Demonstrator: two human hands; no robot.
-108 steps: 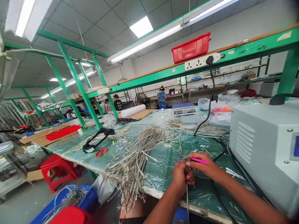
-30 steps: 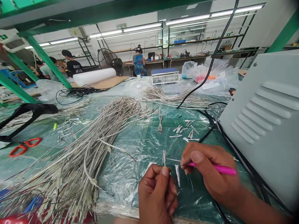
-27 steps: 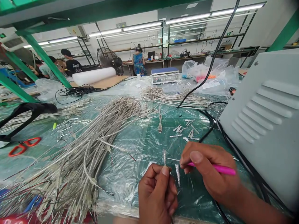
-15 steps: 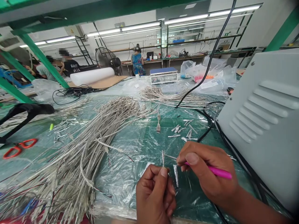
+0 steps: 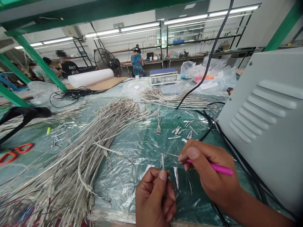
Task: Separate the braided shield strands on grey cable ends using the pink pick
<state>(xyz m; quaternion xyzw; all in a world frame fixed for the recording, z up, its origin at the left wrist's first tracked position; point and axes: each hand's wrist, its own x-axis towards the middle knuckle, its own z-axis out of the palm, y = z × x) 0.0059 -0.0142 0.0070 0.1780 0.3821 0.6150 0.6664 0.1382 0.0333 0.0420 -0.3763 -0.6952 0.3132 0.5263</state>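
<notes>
I see my left hand (image 5: 155, 198) low in the frame, thumb and fingers pinched shut on a thin silver-sheathed cable end (image 5: 163, 160) that stands upright above my knuckles, over the near edge of the bench. My right hand (image 5: 210, 171) sits just beside it, closed pen-style on a slim pink-handled tool (image 5: 216, 168); its fine metal tip points left toward the cable end, though I cannot tell whether the two touch. A loose sliver of silver foil (image 5: 175, 173) lies between my hands on the clear plastic sheet covering the green bench top (image 5: 142, 148).

Beyond my right hand, a scatter of similar small silver foil trimmings (image 5: 183, 130) rests near a single grey cable with a metal plug (image 5: 158, 126). To the left spreads a large heap of silver-grey cables (image 5: 94, 142), and a second, smaller bundle (image 5: 165, 96) lies farther back. Judging by that small scatter against the big heap, I think only a few cables are done and most remain.

A pale grey vented metal machine housing (image 5: 262, 116) fills the right side, black cords (image 5: 210, 126) running beside it. Red-handled scissors (image 5: 14, 151) lie at far left. Other people sit at distant benches.
</notes>
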